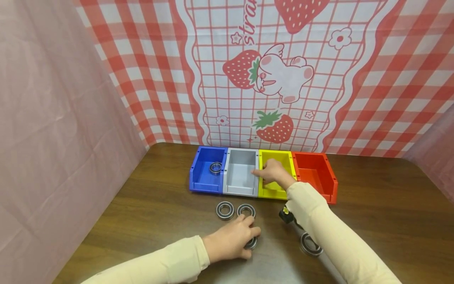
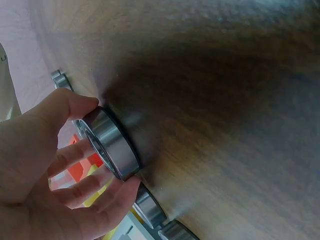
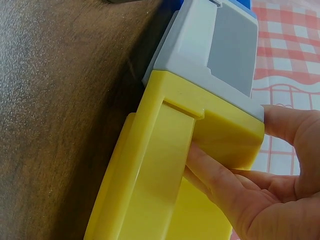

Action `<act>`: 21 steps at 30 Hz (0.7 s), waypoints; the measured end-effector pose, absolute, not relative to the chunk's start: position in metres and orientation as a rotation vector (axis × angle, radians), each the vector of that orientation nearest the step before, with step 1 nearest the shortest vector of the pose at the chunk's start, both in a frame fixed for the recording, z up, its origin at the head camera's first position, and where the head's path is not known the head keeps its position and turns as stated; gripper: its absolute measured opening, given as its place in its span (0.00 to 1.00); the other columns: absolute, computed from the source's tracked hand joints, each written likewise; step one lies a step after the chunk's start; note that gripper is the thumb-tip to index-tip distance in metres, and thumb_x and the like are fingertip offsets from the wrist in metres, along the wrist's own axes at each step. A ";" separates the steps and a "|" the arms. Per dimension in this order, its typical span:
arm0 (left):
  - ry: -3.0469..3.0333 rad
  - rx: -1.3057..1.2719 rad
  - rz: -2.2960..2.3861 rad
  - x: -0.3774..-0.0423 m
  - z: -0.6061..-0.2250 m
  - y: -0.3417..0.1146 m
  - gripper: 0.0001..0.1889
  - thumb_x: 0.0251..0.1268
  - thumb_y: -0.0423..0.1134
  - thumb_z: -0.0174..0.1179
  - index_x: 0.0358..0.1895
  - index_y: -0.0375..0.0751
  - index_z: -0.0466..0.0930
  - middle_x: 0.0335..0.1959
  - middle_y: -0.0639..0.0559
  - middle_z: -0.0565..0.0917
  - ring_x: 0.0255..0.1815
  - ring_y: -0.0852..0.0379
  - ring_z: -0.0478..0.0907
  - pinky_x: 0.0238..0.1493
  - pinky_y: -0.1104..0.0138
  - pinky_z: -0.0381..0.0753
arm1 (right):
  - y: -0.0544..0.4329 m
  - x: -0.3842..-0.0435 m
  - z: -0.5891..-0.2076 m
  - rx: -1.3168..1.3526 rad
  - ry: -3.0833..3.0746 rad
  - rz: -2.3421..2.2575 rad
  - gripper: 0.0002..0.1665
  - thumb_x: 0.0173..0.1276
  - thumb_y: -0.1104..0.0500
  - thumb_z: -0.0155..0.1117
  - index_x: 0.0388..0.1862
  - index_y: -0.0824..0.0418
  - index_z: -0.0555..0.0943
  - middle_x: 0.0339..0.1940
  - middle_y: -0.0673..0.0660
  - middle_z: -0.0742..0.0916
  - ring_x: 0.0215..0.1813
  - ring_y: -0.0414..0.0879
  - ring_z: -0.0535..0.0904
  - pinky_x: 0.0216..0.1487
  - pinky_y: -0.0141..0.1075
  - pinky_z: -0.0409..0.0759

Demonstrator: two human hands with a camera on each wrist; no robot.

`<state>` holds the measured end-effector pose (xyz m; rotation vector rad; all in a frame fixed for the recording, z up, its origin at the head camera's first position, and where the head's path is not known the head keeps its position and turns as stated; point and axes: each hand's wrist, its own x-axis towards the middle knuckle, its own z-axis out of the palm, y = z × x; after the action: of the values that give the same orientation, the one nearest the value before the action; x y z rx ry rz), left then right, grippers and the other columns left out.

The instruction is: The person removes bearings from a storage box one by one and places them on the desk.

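Observation:
My left hand (image 1: 232,238) holds a steel ball bearing (image 2: 116,142) by its rim, thumb on one side and fingers on the other, at the table. Two more bearings lie just beyond it, a left one (image 1: 218,210) and a right one (image 1: 252,208) partly behind my fingers. My right hand (image 1: 274,172) is at the yellow bin (image 3: 175,92), fingers inside it and thumb on the grey bin (image 1: 241,190) side, pinching the wall between them. No bearing shows in that hand. The blue bin (image 1: 205,187) contains one bearing (image 1: 211,169).
At the right end of the joined row stands a red bin (image 1: 313,179). Another bearing (image 1: 304,245) lies beside my right sleeve (image 1: 330,225). A small black object (image 1: 285,216) shows near that cuff. Behind the bins hangs a checked strawberry cloth (image 1: 230,130); the wooden table (image 1: 142,209) lies beneath everything.

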<state>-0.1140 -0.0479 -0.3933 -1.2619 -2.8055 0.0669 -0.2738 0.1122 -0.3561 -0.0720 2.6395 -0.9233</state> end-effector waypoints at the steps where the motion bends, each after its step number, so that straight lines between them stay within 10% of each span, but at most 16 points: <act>1: -2.806 -1.263 0.073 -0.114 -0.394 -0.048 0.23 0.42 0.53 0.71 0.45 0.53 0.80 0.41 0.56 0.77 0.38 0.60 0.72 0.46 0.73 0.75 | 0.112 -0.274 -0.356 -0.073 2.639 -0.924 0.24 0.64 0.46 0.64 0.37 0.69 0.80 0.34 0.63 0.85 0.32 0.49 0.85 0.35 0.36 0.79; 21: -2.955 -1.225 -0.117 -0.137 -0.342 -0.064 0.27 0.48 0.65 0.67 0.47 0.52 0.81 0.41 0.59 0.82 0.38 0.63 0.76 0.34 0.72 0.76 | 0.111 -0.273 -0.354 -0.091 2.645 -0.909 0.22 0.64 0.46 0.64 0.22 0.63 0.75 0.20 0.56 0.81 0.30 0.50 0.85 0.27 0.33 0.72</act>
<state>-0.1374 -0.0641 -0.3423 -1.2248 -2.9554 -0.1168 -0.2733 0.1114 -0.3545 -0.0909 2.6446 -0.9094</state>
